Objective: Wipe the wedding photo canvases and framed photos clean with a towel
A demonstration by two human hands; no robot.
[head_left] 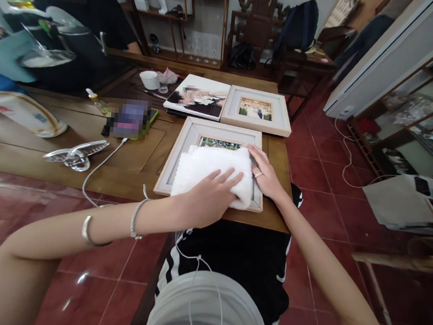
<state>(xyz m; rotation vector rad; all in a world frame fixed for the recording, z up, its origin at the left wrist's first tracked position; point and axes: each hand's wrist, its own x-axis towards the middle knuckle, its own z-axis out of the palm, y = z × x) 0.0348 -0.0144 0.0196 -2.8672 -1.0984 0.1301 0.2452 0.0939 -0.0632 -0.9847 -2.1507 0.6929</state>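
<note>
A folded white cloth (201, 162) with a scalloped edge lies on a pale picture frame (177, 151), covering most of it. Only a strip of the photo (220, 143) in the frame shows above the cloth. My left hand (211, 195) presses on the cloth from above and grips it, with the cloth bunched at its lower right corner. My right hand (264, 174), a ring on one finger, rests with stretched fingers along the frame's right side, its fingertips by the cloth's upper corner.
Behind lie another framed photo (281, 115) and a white photo panel (174, 105). To the left are a phone (131, 117) with a white cable (104, 165), a silver hair claw (76, 155), a dropper bottle (98, 102) and a white cup (149, 80). A person's dark sleeve (118, 27) shows across the table.
</note>
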